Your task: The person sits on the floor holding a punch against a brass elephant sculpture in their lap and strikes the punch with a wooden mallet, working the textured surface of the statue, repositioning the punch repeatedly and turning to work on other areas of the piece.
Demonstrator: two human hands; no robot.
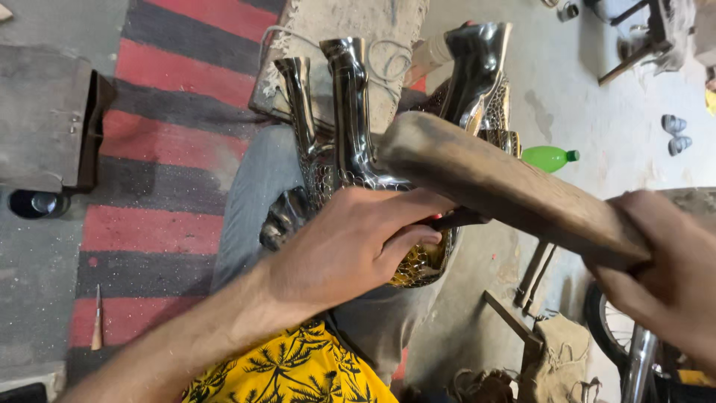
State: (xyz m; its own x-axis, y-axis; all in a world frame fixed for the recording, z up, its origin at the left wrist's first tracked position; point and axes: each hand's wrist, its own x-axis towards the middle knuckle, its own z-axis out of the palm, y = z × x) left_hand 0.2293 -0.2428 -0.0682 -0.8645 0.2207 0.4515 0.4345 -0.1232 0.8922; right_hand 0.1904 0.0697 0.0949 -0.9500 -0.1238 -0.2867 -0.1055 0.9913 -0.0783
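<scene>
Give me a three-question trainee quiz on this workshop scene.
1. True or false: the right hand grips the wooden mallet.
2. What does the left hand press against? A) the green bottle B) the shiny metal piece C) the striped rug
3. What colour is the bottle on the floor?

Key: 1 true. 2 B, the shiny metal piece on the lap. 3 green.

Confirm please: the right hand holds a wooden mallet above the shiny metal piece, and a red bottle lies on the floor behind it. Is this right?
Not quite. In the head view the bottle is green, not red. The rest holds: the right hand grips the wooden mallet over the shiny metal piece.
</scene>
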